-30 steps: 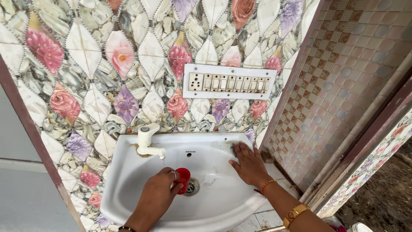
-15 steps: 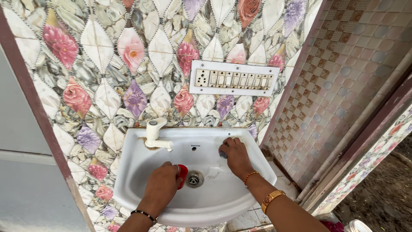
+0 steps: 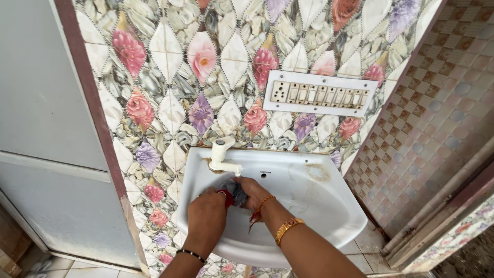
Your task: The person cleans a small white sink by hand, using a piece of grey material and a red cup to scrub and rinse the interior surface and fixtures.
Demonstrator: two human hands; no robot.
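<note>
I am observing both hands meeting inside the white basin (image 3: pixel 319 206), directly under the spout of the tap (image 3: pixel 222 157). The left hand (image 3: pixel 207 216) is closing around a small red object (image 3: pixel 227 197), only a sliver of which is showing at its fingers. The right hand (image 3: pixel 251 193) is gripping a grey scrubbing pad (image 3: pixel 236 188), pressed between the two hands. I judge a rinsing or wetting step is in hand. The next move is calling for a firm hold on the pad, kept beneath the spout.
</note>
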